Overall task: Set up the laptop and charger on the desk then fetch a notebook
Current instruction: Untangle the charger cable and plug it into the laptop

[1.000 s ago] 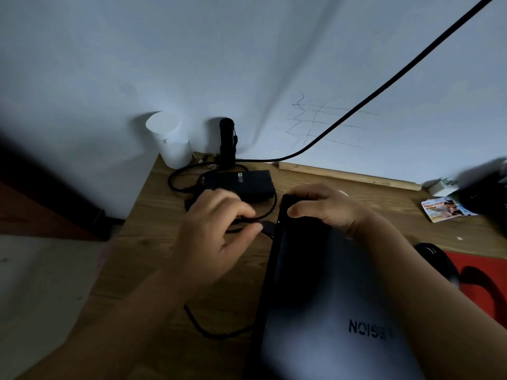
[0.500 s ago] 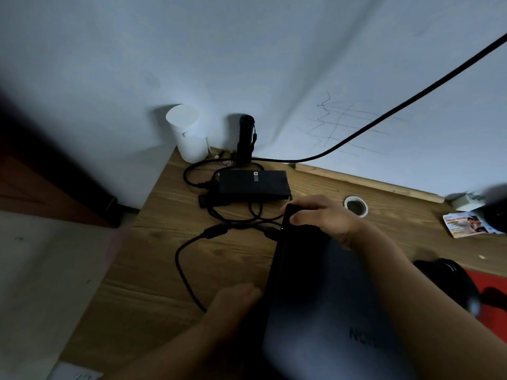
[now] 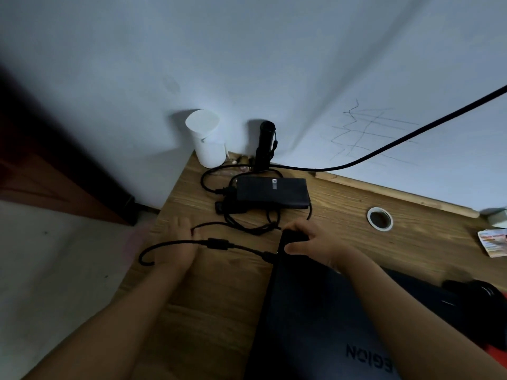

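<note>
A dark closed laptop (image 3: 315, 319) lies on the wooden desk (image 3: 219, 297), at the lower right of the head view. My right hand (image 3: 310, 242) grips its far left corner, fingers curled over the edge. The black charger brick (image 3: 271, 192) sits near the wall with loose cable loops around it. The charger cable (image 3: 241, 248) runs from the desk's left edge to a plug at the laptop's left side. My left hand (image 3: 182, 242) lies with straight fingers on the desk where this cable crosses it. No notebook is in view.
A white cup (image 3: 207, 138) and a black flashlight (image 3: 266, 144) stand at the far left corner against the wall. A round cable hole (image 3: 380, 218) sits right of the brick. A black mouse (image 3: 477, 294) and a printed packet (image 3: 493, 242) are at the right. A thick black cable (image 3: 411, 133) hangs along the wall.
My left hand left the plug at the laptop's side, dropped toward me, then moved left onto the cable. My right hand stayed on the laptop's corner.
</note>
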Tool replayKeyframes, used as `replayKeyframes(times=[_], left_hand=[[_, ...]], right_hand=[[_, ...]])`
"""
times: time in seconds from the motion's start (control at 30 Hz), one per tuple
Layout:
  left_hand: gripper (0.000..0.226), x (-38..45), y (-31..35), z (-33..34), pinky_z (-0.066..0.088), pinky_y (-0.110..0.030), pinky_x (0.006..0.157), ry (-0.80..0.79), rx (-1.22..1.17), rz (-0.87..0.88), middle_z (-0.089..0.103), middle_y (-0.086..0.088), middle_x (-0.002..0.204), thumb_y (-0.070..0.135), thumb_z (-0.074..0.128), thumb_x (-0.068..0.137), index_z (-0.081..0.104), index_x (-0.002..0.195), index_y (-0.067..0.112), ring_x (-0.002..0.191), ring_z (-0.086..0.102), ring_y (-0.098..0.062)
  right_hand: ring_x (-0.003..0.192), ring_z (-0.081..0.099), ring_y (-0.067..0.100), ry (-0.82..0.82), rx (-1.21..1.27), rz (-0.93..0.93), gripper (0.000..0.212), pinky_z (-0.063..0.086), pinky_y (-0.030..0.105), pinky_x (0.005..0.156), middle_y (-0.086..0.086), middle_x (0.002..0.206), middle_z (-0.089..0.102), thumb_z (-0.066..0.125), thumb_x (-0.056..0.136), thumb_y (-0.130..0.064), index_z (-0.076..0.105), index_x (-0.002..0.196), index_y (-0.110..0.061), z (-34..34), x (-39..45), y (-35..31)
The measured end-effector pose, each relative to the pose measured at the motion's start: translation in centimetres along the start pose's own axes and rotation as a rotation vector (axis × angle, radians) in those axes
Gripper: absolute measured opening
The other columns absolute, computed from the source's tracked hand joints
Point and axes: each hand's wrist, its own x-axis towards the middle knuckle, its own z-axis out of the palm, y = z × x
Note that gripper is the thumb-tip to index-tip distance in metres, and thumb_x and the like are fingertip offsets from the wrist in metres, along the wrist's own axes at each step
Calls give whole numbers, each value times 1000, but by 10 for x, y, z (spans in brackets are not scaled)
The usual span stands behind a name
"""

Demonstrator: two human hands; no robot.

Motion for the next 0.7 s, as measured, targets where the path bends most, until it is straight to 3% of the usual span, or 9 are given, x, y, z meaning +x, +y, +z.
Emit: replayKeyframes(times=[0.1, 0.23, 0.47, 0.57, 0.7], left_hand=[[25, 7, -5, -6, 47, -45, 68, 49, 13, -68, 58, -20, 89, 26, 45, 93, 51, 90, 2, 77, 54, -33], [26, 6, -8, -2, 47, -40, 64, 70, 33, -98, 59, -16, 79, 31, 42, 94, 50, 91, 7, 70, 54, -29], [11, -10, -21, 11, 37, -33, 56, 148, 77, 143, 61, -21, 81, 10, 60, 82, 60, 86, 0, 65, 55, -33], [37, -24, -29, 18, 47, -43, 74, 93, 133, 173, 63, -22, 105, 24, 51, 88, 59, 115, 1, 89, 59, -37], [68, -43, -37, 22, 38, -45, 99, -48, 153, 181, 51, -20, 130, 48, 18, 87, 41, 135, 5, 120, 46, -34]], right_hand=[[98, 58, 21, -15, -14, 64, 37, 53, 41, 87, 5, 111, 56, 67, 76, -13, 52, 106, -27, 9, 8, 7], [102, 50, 12, 10, -131, 42, 49, 43, 23, 79, 0, 126, 51, 68, 76, -14, 49, 119, -25, 21, 15, 16], [121, 44, 16, 32, -203, 33, 57, 36, 26, 87, -3, 137, 46, 70, 75, -17, 45, 126, -25, 29, 20, 25], [123, 43, 17, 43, -223, 33, 58, 37, 26, 86, -1, 137, 46, 71, 75, -18, 45, 127, -24, 29, 20, 26], [125, 41, 22, 69, -286, 42, 63, 38, 37, 101, 3, 138, 42, 71, 75, -20, 42, 131, -20, 33, 19, 22]])
